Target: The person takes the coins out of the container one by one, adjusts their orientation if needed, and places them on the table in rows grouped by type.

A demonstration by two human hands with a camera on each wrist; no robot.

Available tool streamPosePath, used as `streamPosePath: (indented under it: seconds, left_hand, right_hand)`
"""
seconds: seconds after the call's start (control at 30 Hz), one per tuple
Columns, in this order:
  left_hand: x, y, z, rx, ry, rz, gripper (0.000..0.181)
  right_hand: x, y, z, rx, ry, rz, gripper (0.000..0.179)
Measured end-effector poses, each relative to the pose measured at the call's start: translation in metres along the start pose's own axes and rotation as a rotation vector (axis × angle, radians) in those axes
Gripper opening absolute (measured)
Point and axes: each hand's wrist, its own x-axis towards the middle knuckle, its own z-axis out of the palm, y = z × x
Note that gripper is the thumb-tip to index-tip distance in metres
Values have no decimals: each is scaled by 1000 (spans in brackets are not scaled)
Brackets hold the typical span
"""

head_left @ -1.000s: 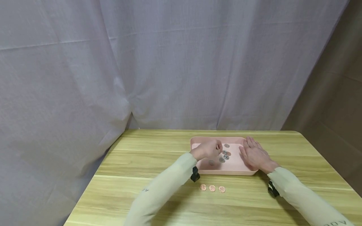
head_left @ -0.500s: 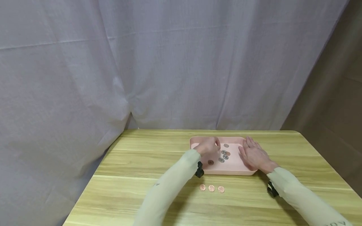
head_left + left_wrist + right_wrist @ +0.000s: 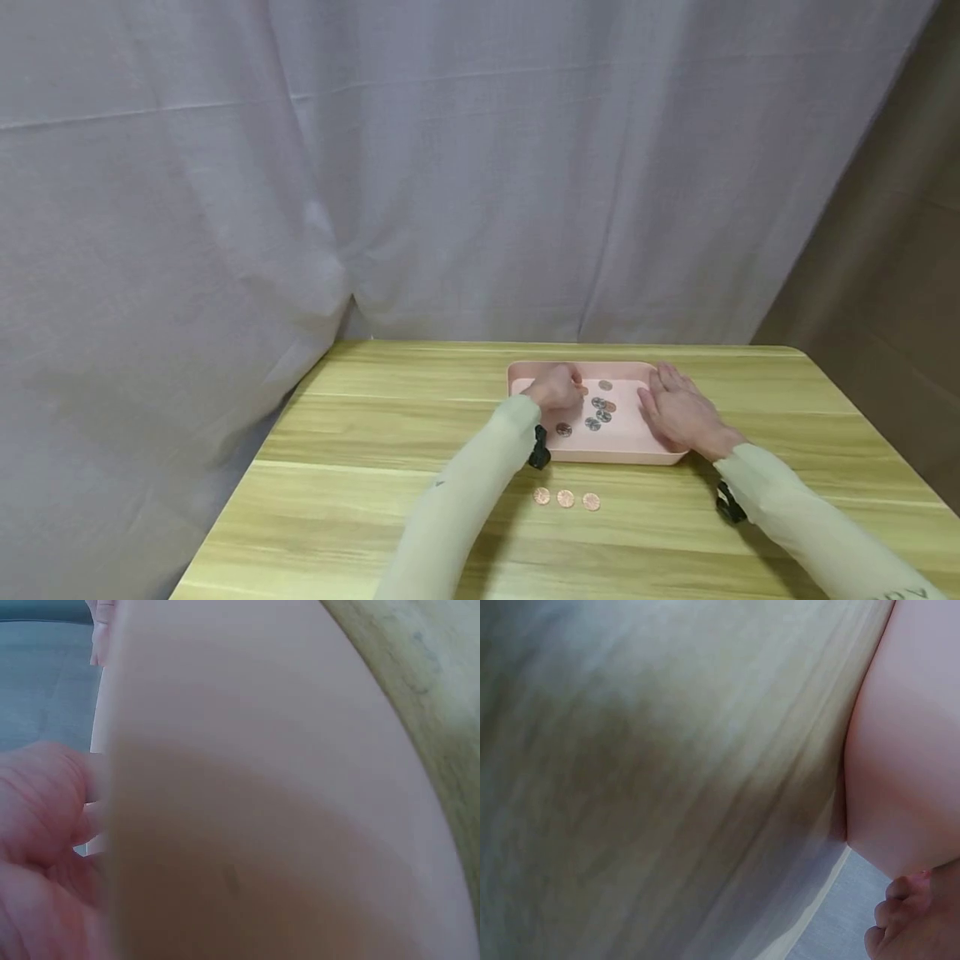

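Observation:
A shallow pink tray [image 3: 637, 437] lies on the wooden table with several coins inside. My left hand [image 3: 557, 387] reaches into its left half, fingers curled, with a copper coin [image 3: 582, 390] at the fingertips between index finger and thumb. To the right of that hand are silver coins [image 3: 592, 424] and another copper coin [image 3: 611, 407] partly under them. My right hand [image 3: 682, 410] lies with straight fingers along the tray's right wall. In the left wrist view the tray wall [image 3: 247, 720] hides the left fingertips [image 3: 86, 817].
Three copper coins [image 3: 566, 498] lie in a row on the table [image 3: 360, 500] in front of the tray. A grey curtain [image 3: 465, 208] hangs behind the table's back edge. Black wrist cameras [image 3: 540, 448] sit on both sleeves.
The left hand has lowered a little and its forearm has swung to the right, bringing the fingers to the copper coin. The right hand stays at the tray's right side.

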Motion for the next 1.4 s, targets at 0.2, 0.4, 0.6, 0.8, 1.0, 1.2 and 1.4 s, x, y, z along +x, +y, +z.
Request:
streamPosePath:
  seconds: [0.2,0.4,0.6,0.8,1.0,1.2,1.4]
  left_hand:
    - [-2,8,0,30,-11,-76,18]
    - [-6,11,2,64,22,-84,11]
    - [-1,9,6,83,44,-88,18]
    - [5,10,7,94,21,-121,21]
    - [4,15,7,140,8,-118,20]
    - [1,22,6,216,-32,-115,20]
    - [2,26,9,256,-54,-173,12]
  right_hand:
    - [-1,-1,-2,7,-9,-1,65]
    - [-1,0,-1,-1,-9,1,65]
    - [-1,-1,-1,3,-8,9,66]
    - [0,0,-1,2,-5,6,64]
    - [0,0,-2,-2,-11,6,65]
    - [0,0,-2,-12,-8,4,66]
    - [0,0,-1,-11,-8,5,66]
